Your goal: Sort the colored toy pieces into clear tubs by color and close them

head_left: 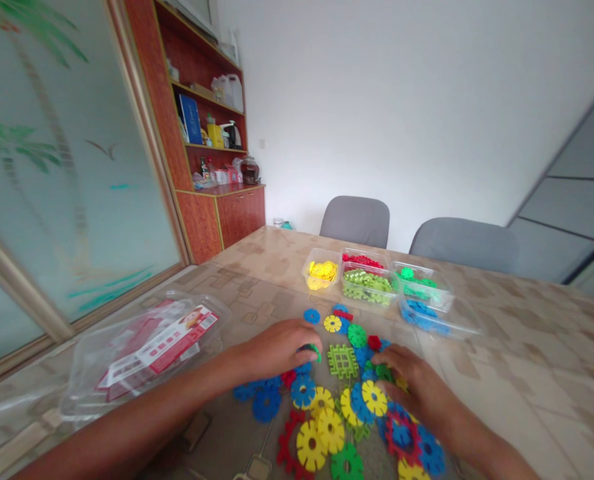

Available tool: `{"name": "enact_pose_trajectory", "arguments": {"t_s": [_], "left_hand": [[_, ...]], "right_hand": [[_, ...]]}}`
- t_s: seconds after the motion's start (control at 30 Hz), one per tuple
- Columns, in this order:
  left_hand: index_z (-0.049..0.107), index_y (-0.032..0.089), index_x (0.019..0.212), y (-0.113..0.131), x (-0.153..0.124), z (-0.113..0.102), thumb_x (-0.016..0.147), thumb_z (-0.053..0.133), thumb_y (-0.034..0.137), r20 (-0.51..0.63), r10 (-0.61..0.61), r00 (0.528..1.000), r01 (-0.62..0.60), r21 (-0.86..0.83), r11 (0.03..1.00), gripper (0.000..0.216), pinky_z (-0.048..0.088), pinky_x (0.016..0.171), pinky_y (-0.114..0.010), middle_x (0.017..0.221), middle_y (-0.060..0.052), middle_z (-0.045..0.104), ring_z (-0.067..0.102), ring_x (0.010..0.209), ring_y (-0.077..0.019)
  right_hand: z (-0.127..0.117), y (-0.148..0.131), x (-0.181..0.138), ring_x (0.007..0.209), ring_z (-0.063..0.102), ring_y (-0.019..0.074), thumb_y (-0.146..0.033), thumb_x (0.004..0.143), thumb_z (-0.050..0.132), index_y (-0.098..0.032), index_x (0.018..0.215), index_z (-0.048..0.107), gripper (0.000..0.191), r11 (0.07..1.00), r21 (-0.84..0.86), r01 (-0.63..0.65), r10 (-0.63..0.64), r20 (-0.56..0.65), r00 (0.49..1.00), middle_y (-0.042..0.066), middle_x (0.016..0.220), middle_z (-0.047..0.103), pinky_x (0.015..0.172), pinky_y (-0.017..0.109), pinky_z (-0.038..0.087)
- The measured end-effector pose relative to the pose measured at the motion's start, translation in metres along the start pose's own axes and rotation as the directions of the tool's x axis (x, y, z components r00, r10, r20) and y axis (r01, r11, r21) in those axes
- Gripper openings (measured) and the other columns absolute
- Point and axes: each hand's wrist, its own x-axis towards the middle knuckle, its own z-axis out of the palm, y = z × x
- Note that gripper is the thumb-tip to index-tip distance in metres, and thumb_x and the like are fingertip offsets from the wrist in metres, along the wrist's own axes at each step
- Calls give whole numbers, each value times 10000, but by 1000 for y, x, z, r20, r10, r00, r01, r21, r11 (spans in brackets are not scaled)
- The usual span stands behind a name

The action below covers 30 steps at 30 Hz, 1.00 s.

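Observation:
Colourful plastic notched discs and other interlocking pieces lie in a loose pile on the table in front of me. My left hand (297, 343), at the pile's left side, pinches a green notched disc (318, 352) between thumb and fingers. On the right, my right hand (409, 377) curls its fingers and thumb around a green piece (384, 371) among the blue discs; its fingers partly hide it. Between the hands lies a lime-green square lattice piece (343, 361). Nearer me are yellow discs (311, 445), a red toothed ring (291, 445) and a green disc (347, 461).
Clear containers behind the pile hold yellow pieces (323, 270), red pieces (363, 260), lime-green pieces (367, 287), green pieces (417, 283) and blue pieces (423, 317). Clear plastic packaging with a red label (161, 350) lies left. Two grey chairs (355, 220) stand beyond the table.

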Motion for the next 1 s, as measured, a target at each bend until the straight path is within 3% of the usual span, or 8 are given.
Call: {"name": "enact_pose_trajectory", "arguments": {"t_s": [0.13,0.27,0.53,0.67,0.77,0.87,1.0], "left_hand": [[650,172,875,-14,2,-11,902,494,242,-64,-97,993,96,-14,995,172,374,673,-211,804,-6,659,594,758,-159],[654,154,887,-27,-1,-21,885,484,228,-53,-102,993,97,-78,992,186,369,644,-202,800,-11,668,586,721,-152],[663,134,912,-36,0,-20,862,484,194,19,-47,999,50,-188,981,195,407,685,-207,859,-30,685,606,774,-169],[662,131,878,-41,1,-15,870,493,230,41,-48,998,55,-193,980,196,409,653,-199,804,-21,677,605,741,-161],[659,134,886,-48,-1,-13,878,500,255,40,-46,998,53,-193,980,200,413,663,-197,812,-18,678,609,753,-160],[655,138,895,-53,-2,-13,865,523,265,29,-54,998,59,-183,981,186,416,689,-205,846,-24,679,609,784,-171],[644,154,895,-51,-2,-12,792,610,260,42,-91,995,97,-149,984,152,406,679,-205,848,-13,669,604,797,-179]], "right_hand": [[-8,-5,3,860,652,244,-304,890,484,-214,1037,652,240,999,24,-42,42,8,999,94,980,687,755,364,521],[-10,0,1,850,668,253,-334,940,383,-246,1012,670,308,996,61,-68,68,-1,998,69,914,714,741,348,523],[-16,-4,19,885,671,233,-337,893,487,-241,995,652,216,981,180,-70,94,-129,987,41,952,723,750,307,516],[-7,-4,47,797,667,197,-298,885,482,-237,944,650,189,983,183,-24,42,-98,994,12,882,717,695,274,510],[2,5,63,736,643,203,-275,863,483,-199,966,649,210,991,127,-34,50,-131,990,59,901,696,688,315,499],[6,14,66,789,620,239,-295,800,558,-172,1004,647,255,995,91,-40,53,-148,988,101,937,672,741,372,478],[3,18,59,793,601,232,-309,742,622,-197,930,650,221,994,100,-33,43,-99,994,59,851,654,724,344,464]]}}
